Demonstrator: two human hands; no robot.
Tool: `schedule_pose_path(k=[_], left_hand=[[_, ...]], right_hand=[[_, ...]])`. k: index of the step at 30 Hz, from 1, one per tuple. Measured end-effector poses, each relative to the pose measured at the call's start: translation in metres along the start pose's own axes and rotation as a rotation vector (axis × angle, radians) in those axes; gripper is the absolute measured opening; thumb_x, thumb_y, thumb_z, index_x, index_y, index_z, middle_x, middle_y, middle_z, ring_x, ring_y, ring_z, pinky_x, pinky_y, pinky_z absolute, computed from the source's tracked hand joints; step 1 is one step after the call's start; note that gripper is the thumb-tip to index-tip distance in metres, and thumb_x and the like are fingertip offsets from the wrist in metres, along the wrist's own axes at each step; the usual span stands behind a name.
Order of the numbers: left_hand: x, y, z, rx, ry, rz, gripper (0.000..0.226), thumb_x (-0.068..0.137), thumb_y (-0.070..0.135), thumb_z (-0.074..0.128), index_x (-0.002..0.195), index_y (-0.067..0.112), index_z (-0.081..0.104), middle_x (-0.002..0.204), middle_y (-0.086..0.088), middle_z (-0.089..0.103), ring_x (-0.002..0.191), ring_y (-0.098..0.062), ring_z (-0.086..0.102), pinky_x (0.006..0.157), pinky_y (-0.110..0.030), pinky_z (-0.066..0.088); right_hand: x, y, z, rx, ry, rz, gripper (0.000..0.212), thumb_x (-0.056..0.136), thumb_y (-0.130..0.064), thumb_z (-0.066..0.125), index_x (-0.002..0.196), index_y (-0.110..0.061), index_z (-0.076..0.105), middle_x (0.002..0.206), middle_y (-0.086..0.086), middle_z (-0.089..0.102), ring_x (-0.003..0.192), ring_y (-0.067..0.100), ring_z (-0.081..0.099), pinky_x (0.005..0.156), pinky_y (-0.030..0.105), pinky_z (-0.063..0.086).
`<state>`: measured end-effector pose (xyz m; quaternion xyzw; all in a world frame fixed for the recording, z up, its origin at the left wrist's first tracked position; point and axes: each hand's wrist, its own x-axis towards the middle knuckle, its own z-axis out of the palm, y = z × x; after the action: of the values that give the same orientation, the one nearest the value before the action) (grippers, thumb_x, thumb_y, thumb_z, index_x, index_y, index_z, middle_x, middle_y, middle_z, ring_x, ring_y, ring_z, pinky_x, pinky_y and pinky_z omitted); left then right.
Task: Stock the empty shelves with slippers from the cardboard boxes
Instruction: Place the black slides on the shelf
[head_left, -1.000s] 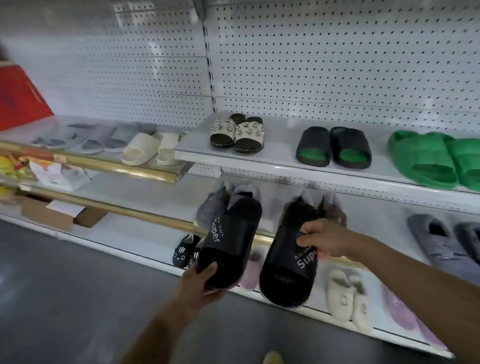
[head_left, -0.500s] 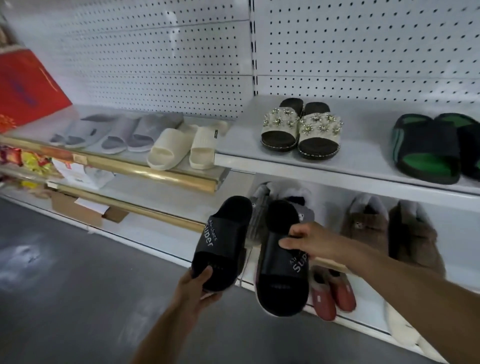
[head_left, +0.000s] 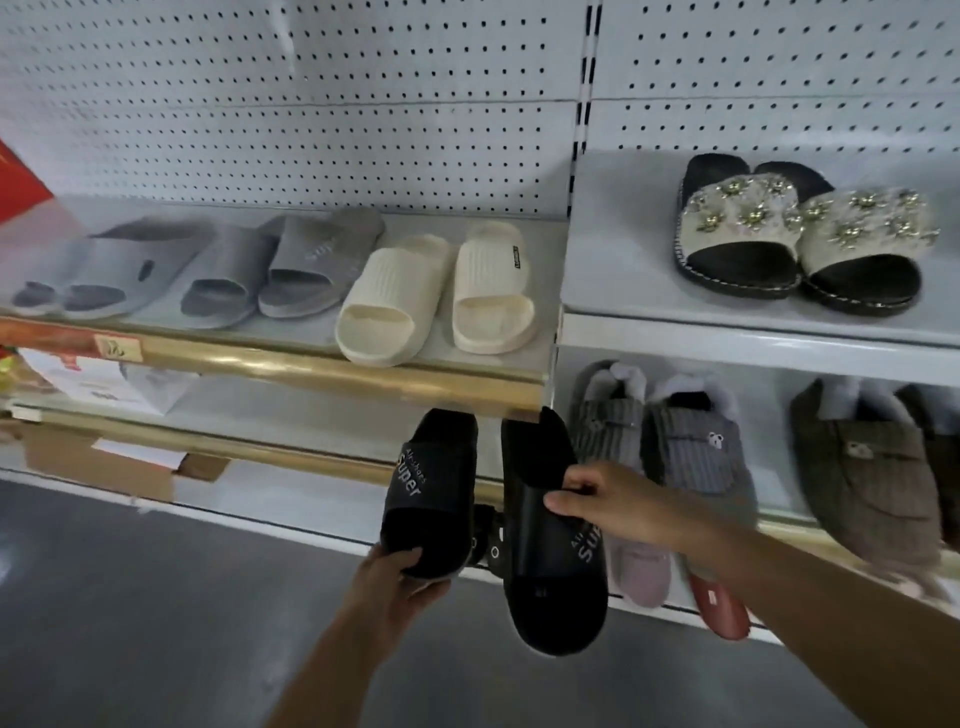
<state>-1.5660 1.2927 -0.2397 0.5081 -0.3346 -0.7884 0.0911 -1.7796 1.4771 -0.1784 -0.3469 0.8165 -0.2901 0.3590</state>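
My left hand (head_left: 395, 587) grips the toe end of a black slide slipper (head_left: 434, 488) with "Super" printed on its strap. My right hand (head_left: 618, 506) holds the matching black slipper (head_left: 550, 566) by its side, toe down. Both slippers hang in front of the gold-edged middle shelf (head_left: 332, 462), below the upper left shelf (head_left: 363, 374). That upper shelf carries two grey pairs (head_left: 291, 265) and a cream pair (head_left: 436, 296).
The white shelf (head_left: 727, 343) on the right bears a beaded black pair (head_left: 800, 244). Below it sit grey and brown fur-lined slippers (head_left: 691, 441). Pink and red slippers (head_left: 717, 603) lie on the bottom shelf. Flat cardboard (head_left: 98, 467) and a white box (head_left: 98, 379) lie at the left. Grey floor is below.
The view has swung left and closer to the shelves. Both hands keep their black slippers, now held nearer the gold-edged left shelves.
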Motion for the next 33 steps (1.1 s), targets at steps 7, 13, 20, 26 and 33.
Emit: schedule_pose_path(k=[7, 13, 20, 26, 33], left_hand=[[0.086, 0.050, -0.054, 0.153, -0.100, -0.046, 0.030, 0.093, -0.010, 0.050, 0.119, 0.006, 0.055, 0.108, -0.022, 0.066, 0.090, -0.037, 0.066, 0.066, -0.042, 0.059], [0.151, 0.053, -0.065, 0.113, -0.109, -0.046, 0.038, 0.091, -0.009, 0.053, 0.127, 0.002, 0.051, 0.122, -0.026, 0.063, 0.096, -0.039, 0.066, 0.063, -0.042, 0.061], [0.192, 0.044, -0.045, 0.088, -0.173, -0.076, 0.036, 0.094, -0.007, 0.052, 0.128, 0.006, 0.050, 0.125, -0.021, 0.060, 0.107, -0.038, 0.063, 0.064, -0.040, 0.061], [0.206, 0.038, -0.024, 0.101, -0.189, -0.060, 0.040, 0.094, -0.006, 0.053, 0.130, 0.010, 0.047, 0.133, -0.018, 0.057, 0.114, -0.039, 0.061, 0.072, -0.044, 0.061], [0.215, 0.047, 0.020, 0.199, -0.098, 0.203, 0.055, 0.093, -0.012, 0.050, 0.138, 0.020, 0.039, 0.139, -0.010, 0.044, 0.121, -0.044, 0.054, 0.057, -0.032, 0.061]], right_hand=[[0.095, -0.010, 0.063, -0.259, 0.134, 0.093, 0.039, 0.090, -0.047, 0.059, 0.063, -0.021, 0.047, 0.080, 0.010, 0.056, 0.069, 0.019, 0.055, 0.062, 0.028, 0.040], [0.154, -0.005, 0.068, -0.263, 0.176, 0.239, 0.038, 0.091, -0.049, 0.057, 0.069, -0.018, 0.048, 0.089, 0.004, 0.046, 0.082, 0.021, 0.052, 0.062, 0.027, 0.035], [0.210, 0.017, 0.070, -0.299, 0.233, 0.305, 0.032, 0.093, -0.042, 0.053, 0.100, -0.012, 0.062, 0.093, 0.004, 0.069, 0.092, 0.023, 0.065, 0.077, 0.029, 0.046], [0.225, 0.026, 0.070, -0.262, 0.345, 0.317, 0.041, 0.095, -0.035, 0.056, 0.128, -0.012, 0.055, 0.127, 0.010, 0.060, 0.116, 0.025, 0.056, 0.083, 0.024, 0.035], [0.243, 0.032, 0.052, -0.247, 0.368, 0.207, 0.018, 0.098, -0.023, 0.048, 0.083, -0.017, 0.055, 0.095, 0.011, 0.057, 0.094, 0.022, 0.052, 0.092, 0.038, 0.042]])
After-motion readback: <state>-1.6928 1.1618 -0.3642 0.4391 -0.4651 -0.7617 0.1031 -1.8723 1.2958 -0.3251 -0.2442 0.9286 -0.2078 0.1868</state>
